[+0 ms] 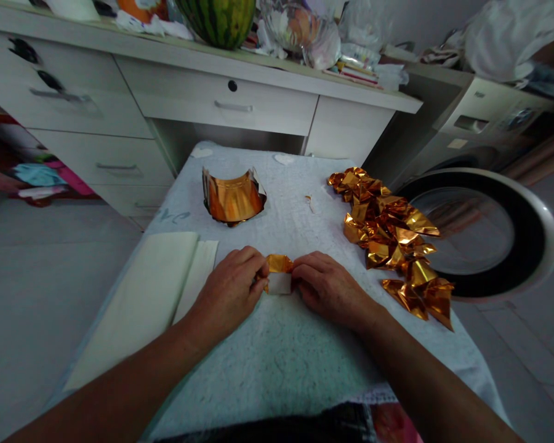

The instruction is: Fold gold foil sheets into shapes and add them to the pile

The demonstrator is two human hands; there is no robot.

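Observation:
Between my two hands, low over the cloth-covered table, is a small piece of folded gold foil paper (279, 264), its white backing showing on the near part. My left hand (240, 277) pinches the left edge with thumb and fingers. On the other side my right hand (325, 284) has its fingers closed on the right edge, its thumb mostly hidden. A curled stack of gold foil sheets (233, 198) stands beyond my left hand. To the right lies a pile of folded gold foil pieces (388, 227). White paper sheets (138, 295) lie left of my left forearm.
A pale cloth (277, 369) covers the table. White drawers (231, 101) stand behind it, with a watermelon (219, 21) and a glass bowl (289, 27) on top. At right is a washing machine with its round door (542, 234) open. A small scrap (309, 202) lies on the cloth.

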